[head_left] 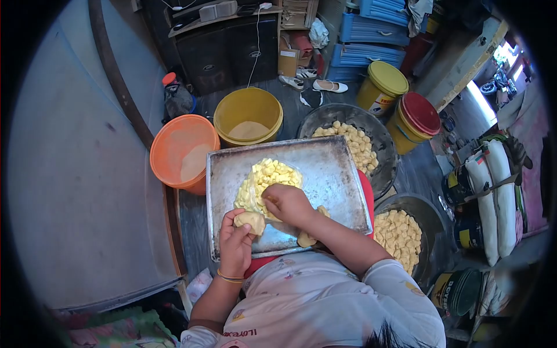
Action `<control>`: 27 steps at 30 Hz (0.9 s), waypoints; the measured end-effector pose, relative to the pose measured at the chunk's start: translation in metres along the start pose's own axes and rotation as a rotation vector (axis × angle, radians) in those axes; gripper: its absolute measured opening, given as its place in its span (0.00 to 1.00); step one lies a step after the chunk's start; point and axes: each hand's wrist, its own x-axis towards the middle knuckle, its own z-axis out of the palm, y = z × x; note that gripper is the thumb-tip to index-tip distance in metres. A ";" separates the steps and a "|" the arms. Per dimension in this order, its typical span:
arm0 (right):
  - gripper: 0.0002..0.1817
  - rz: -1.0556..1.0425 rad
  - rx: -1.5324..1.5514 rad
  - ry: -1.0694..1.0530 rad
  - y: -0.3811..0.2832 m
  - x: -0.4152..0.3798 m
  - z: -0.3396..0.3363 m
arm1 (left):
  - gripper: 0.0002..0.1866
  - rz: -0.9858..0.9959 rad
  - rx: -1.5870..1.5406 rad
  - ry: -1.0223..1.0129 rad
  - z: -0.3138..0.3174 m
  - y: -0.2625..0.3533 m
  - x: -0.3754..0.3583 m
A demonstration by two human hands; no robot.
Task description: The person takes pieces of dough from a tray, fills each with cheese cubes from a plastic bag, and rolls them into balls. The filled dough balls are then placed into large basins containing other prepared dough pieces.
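Near rim [211,209] of part-bare tray [331,191], left hand [234,240] round dough [250,221]; right hand [288,203], hold unclear.

Free room above the far right of the tray [331,174], yellow chunks [271,173] leftward, right forearm [348,239] across the near side

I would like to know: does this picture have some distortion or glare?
Head view: black corners, and the brown strip looks bowed, probably by the wide lens; head view: the doorway is glaringly bright; head view: the tray carries a pale sheen.
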 end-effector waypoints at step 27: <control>0.14 0.103 0.124 0.010 0.012 -0.011 -0.011 | 0.16 -0.016 -0.086 -0.009 -0.009 -0.006 0.004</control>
